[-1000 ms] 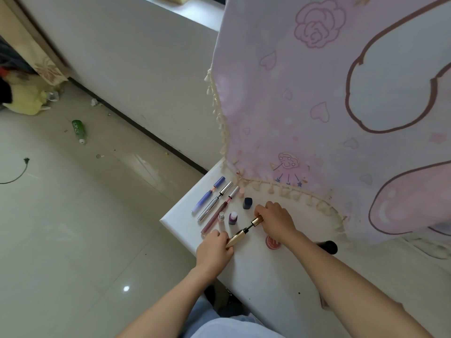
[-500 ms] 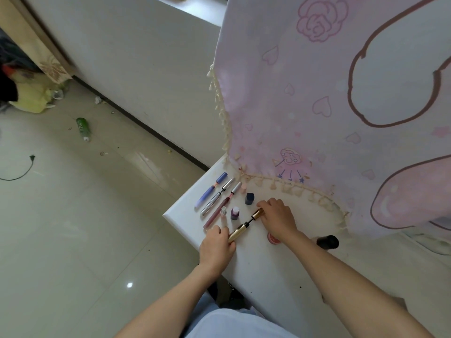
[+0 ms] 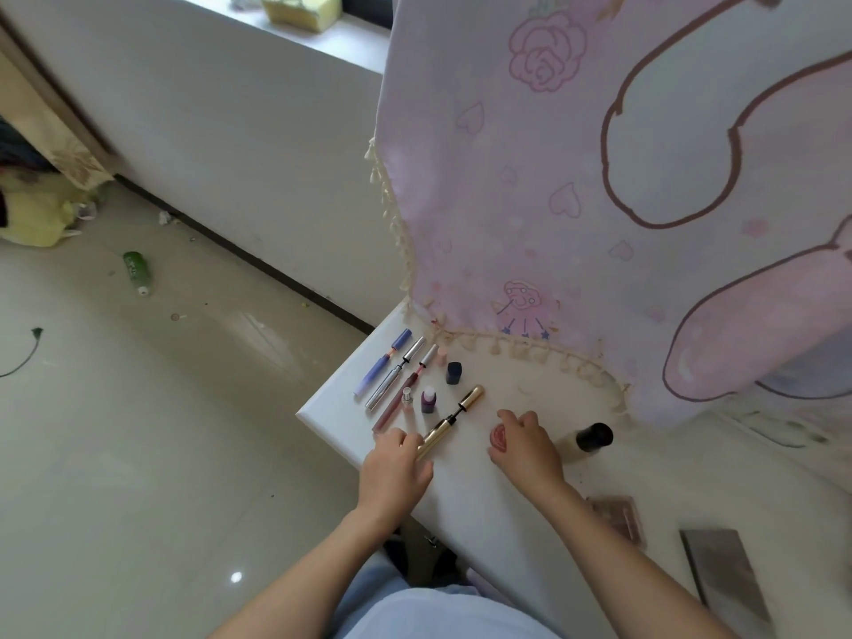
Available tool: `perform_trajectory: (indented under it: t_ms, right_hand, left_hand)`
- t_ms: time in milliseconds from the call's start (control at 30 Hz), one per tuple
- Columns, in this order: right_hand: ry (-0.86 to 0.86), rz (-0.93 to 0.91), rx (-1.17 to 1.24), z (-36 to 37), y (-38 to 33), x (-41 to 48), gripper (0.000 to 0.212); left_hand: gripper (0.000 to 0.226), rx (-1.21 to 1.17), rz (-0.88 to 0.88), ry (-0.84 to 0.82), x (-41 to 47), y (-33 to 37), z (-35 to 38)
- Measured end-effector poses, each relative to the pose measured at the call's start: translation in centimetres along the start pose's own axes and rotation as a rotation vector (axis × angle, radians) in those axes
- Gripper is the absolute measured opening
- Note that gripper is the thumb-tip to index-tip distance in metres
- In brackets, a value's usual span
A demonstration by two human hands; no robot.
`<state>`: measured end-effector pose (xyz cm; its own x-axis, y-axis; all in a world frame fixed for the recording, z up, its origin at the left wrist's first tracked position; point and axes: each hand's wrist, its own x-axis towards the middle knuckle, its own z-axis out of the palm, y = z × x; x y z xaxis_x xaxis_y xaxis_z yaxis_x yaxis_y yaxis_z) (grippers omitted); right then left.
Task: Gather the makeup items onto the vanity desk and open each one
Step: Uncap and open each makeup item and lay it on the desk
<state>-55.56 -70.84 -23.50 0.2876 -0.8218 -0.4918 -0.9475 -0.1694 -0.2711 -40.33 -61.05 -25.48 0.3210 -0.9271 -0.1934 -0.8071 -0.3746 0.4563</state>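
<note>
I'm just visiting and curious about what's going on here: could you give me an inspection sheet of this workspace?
Surface: white vanity desk, partly under a hanging pink cloth.
Job's things: gold mascara pulled open, wand showing; purple tube, silver tube, pink tube, purple bottle, dark blue cap, black-capped bottle, two palettes.
Clutter: green bottle, yellow bag on floor.
Grips: left hand holds the mascara's lower end; right hand over a red round item, hold unclear.
Cables: black cord on floor.
Surroundings: white wall, window sill.

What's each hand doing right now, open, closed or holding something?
Left hand: holds the near end of the gold mascara tube.
Right hand: open, fingers relaxed over the round pink compact, gripping nothing.
</note>
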Motion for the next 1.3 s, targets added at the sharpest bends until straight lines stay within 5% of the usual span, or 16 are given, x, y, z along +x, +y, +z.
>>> perform_trajectory:
  t_ms: [267, 400, 500, 633, 900, 1300]
  right_hand:
    - [0.052, -0.024, 0.042, 0.4, 1.0, -0.7, 0.031]
    - [0.075, 0.085, 0.528, -1.2, 0.9, -1.8, 0.031]
    - [-0.037, 0.07, 1.025, -3.8, 0.3, -3.5, 0.012]
    - [-0.181, -0.073, 1.251, -7.3, -0.5, -6.6, 0.02]
    - [-0.122, -0.158, 1.305, -10.3, -1.5, -9.2, 0.025]
    - [-0.018, -0.291, 1.239, -11.0, -5.6, -8.9, 0.009]
  left_hand:
    - [0.035, -0.019, 0.057, -0.051, -0.5, 1.8, -1.4]
    - [0.035, -0.141, 0.069, -0.014, -1.0, 2.8, -2.5]
    - [0.035, -0.404, 0.078, 0.005, -1.4, 4.4, -4.1]
    - [0.04, -0.661, 0.181, -0.05, -1.6, 6.2, -7.1]
    - [0.043, -0.783, 0.352, -0.11, -0.9, 8.9, -10.5]
    - [0.03, -1.002, 0.317, -0.228, 0.7, 6.5, -14.3]
